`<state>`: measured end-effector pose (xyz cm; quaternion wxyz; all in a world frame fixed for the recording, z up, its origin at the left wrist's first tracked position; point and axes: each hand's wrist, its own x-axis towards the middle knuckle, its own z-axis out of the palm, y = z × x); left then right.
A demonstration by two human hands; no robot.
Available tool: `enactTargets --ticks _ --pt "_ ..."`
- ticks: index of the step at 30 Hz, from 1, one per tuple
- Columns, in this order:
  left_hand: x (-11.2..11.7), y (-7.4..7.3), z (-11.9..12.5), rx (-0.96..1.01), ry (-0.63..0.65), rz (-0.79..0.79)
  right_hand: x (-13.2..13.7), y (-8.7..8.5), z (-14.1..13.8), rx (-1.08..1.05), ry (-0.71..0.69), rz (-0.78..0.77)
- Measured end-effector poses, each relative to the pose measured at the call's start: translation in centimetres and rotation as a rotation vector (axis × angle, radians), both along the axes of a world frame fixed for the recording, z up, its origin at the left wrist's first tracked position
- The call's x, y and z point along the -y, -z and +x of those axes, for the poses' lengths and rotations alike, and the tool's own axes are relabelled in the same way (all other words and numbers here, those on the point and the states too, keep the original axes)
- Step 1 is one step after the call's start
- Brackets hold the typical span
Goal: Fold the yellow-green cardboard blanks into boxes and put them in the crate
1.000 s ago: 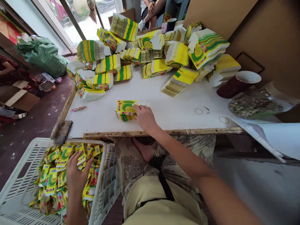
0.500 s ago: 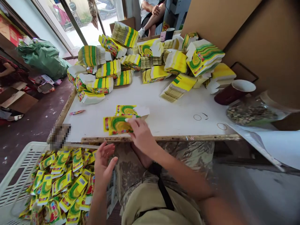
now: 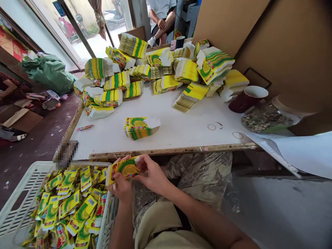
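Observation:
Just off the table's front edge, a small yellow and green carton [image 3: 127, 168] is held between both hands. My left hand [image 3: 119, 185] grips its left end, thumb across the printed face. At the right end, the fingers of my right hand [image 3: 150, 174] pinch the white flap. On the table behind lies a stack of flat cartons [image 3: 138, 129], white flaps to the right. Below and left of my hands stands a white plastic basket [image 3: 19, 197] heaped with filled-looking yellow packs [image 3: 83, 214].
Bundles of flat cartons [image 3: 114, 81] cover the back of the white table [image 3: 176, 131]. A dark red cup [image 3: 247, 99] and a clear jar [image 3: 269, 116] stand at right. One wrapped stick [image 3: 85, 127] lies at left. A person [image 3: 160, 20] sits behind the table.
My right hand has brought a carton from the stack back toward my body. My left hand, open and bare before, now grips the carton's left end. The view has shifted slightly.

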<state>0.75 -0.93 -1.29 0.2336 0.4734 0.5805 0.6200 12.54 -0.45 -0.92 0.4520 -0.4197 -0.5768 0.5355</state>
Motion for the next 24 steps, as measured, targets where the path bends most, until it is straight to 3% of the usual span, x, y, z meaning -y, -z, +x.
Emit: enactTargets --ticks 3,5,8,12,15,19,24 --pt "-0.1 0.1 0.2 0.313 -0.038 0.071 -0.3 0.1 0.0 -0.120 0.029 -0.125" --pt "-0.7 0.0 0.3 0.513 0.029 0.050 -0.4 0.4 -0.1 -0.160 0.032 -0.142" --pt "-1.6 -0.4 0.2 0.769 0.142 0.012 -0.4 0.9 -0.5 -0.207 0.000 -0.137" --pt "-2.6 -1.0 -0.1 0.944 0.210 0.022 0.0 1.3 -1.0 -0.184 -0.027 -0.062" --pt "-3.2 -1.3 -0.4 0.941 0.163 0.031 0.2 1.5 -1.4 -0.161 -0.115 0.011" --pt "-3.4 -1.2 -0.3 0.787 0.031 0.014 -0.1 1.8 -1.3 0.011 -0.138 0.096" --pt "-2.8 -0.5 0.5 0.638 0.109 -0.038 -1.6 1.6 0.4 -0.003 -0.005 0.113"
